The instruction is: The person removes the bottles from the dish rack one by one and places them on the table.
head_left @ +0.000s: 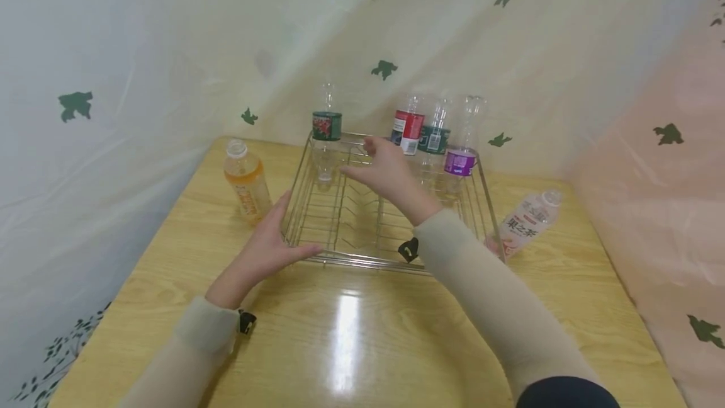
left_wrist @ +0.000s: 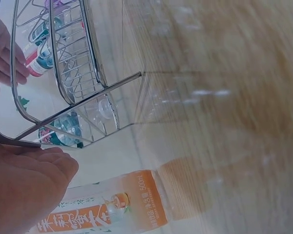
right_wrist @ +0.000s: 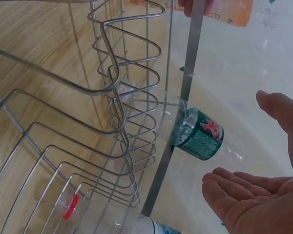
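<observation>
A wire dish rack stands on the table. My left hand grips its near left corner, thumb over the front rail and fingers along the outer side. My right hand is raised above the rack, thumb and fingers spread apart with nothing between them. Nearest to it on the left, an upside-down clear bottle with a green label stands in the rack. At the back right are three more upended bottles: one with a red and white label, one with a green label, one with a purple label.
An orange drink bottle stands on the table left of the rack, close to my left hand. To the right is a bottle with a pink-and-white label. Patterned cloth hangs behind the wooden table.
</observation>
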Demonstrator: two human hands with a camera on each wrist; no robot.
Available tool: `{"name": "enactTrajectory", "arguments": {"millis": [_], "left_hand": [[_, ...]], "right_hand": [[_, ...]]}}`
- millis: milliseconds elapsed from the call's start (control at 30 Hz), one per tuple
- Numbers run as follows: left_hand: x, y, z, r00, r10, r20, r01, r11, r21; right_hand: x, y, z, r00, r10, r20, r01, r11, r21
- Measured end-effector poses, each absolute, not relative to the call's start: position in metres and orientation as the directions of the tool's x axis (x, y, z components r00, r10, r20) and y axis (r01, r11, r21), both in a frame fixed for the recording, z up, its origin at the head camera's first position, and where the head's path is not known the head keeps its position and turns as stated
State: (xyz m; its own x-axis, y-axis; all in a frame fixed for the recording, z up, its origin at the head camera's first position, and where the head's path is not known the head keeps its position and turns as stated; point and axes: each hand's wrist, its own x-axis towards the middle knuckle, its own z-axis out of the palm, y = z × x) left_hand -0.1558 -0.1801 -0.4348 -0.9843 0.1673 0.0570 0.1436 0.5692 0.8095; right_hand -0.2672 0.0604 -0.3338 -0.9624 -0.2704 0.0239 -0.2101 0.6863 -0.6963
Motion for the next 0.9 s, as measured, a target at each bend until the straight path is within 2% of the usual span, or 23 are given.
{"name": "enactTrajectory", "arguments": {"millis": [900], "left_hand": [[-0.153,-0.182,-0.434,-0.980,0.182,0.080,0.170,0.558,0.812]], "right_hand": [[-0.303,0.012,-0.353,-0.986,-0.167,-0.011,-0.109,0.690,-0.716]]}}
